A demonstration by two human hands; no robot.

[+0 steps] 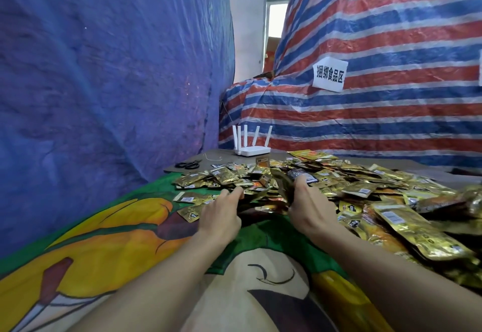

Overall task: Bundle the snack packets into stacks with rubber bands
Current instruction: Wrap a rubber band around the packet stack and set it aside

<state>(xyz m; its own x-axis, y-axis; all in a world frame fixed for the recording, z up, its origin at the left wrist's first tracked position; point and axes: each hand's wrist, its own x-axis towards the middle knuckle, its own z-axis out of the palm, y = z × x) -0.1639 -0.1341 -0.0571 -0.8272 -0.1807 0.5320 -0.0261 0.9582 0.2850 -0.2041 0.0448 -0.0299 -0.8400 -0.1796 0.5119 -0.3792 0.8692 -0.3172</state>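
Bare forearms reach up from the frame's bottom edge. Right hand closes its grip on a small upright stack at centre; left hand rests narrowly curled on loose snack packets heaped centre-right. No rubber band shows; bundling seems barely begun.

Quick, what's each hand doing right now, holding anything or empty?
Left hand: open, fingers resting on loose snack packets, gripping nothing.
Right hand: closed on a small stack of packets.

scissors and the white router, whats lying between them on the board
In the head view, a thin loose string lies on the brown board between the black scissors and the white router; otherwise that stretch is bare.
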